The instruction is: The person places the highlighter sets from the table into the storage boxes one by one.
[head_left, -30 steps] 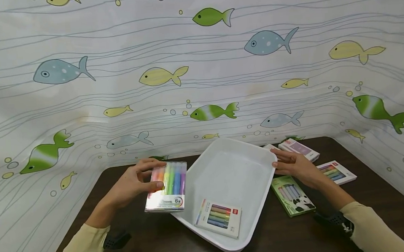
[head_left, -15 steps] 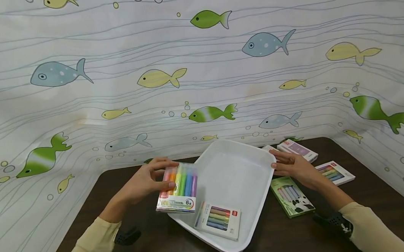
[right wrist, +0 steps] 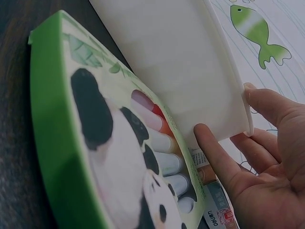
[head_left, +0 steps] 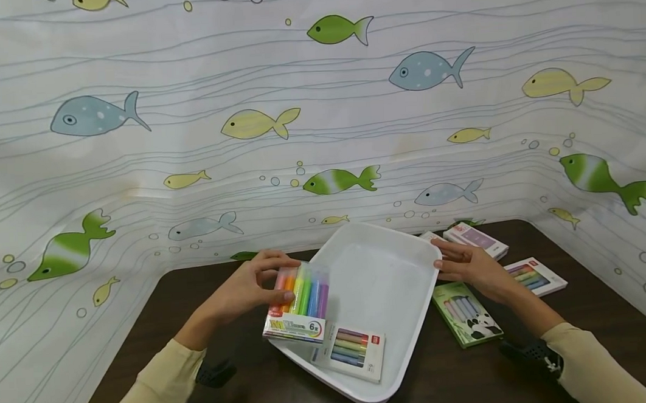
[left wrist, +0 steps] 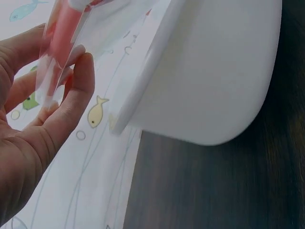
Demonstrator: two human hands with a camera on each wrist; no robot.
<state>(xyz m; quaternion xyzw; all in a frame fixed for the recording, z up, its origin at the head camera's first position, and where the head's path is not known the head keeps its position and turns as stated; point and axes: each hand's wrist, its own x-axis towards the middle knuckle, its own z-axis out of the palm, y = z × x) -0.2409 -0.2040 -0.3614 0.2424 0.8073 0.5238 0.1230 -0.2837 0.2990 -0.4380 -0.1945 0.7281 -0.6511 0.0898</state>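
Note:
My left hand (head_left: 244,295) grips a clear pack of highlighters (head_left: 312,291) in several bright colours, thumb on its front. The pack is tilted over the left edge of a white plastic tray (head_left: 382,277). In the left wrist view, the pack's pink highlighter (left wrist: 62,38) shows between thumb and fingers, just beside the tray's rim. My right hand (head_left: 471,270) pinches the tray's right corner; in the right wrist view, one fingertip touches its outer wall (right wrist: 186,71). Inside the tray's near end lies a white box of coloured pens (head_left: 358,353), partly behind the pack.
Right of the tray lies a green panda box of pens (head_left: 466,314), close to my right forearm. Farther right is another white pen box (head_left: 537,275); behind it sits a white and purple box (head_left: 475,239). A fish-print sheet (head_left: 279,210) rises behind the dark table (head_left: 232,358).
My left hand has carried the highlighter pack to the right, from beside the tray to over its left edge, now partly over the pen box. My right hand and the tray have stayed put.

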